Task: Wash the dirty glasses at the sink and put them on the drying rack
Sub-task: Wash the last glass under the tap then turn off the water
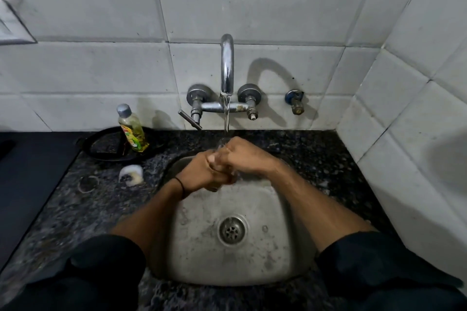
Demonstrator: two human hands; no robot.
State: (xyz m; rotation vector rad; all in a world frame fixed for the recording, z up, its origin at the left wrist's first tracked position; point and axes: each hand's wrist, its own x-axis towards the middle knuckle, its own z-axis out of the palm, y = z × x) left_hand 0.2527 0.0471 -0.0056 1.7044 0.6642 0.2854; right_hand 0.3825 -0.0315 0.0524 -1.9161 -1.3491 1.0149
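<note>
Above the sink [265, 209], your left hand [202, 174] and right hand [242, 156] touch, fingers of both curled round the glass [222, 143], mostly hidden. Its long axis appears to run away from you, far end under the tap [227, 63] stream.

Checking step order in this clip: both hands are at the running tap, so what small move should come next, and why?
Probably turn the glass under the water so it rinses all round. The tap runs onto its rim, the left hand and right hand both grip it over the sink, hiding most of it, and no drying rack shows.
</note>
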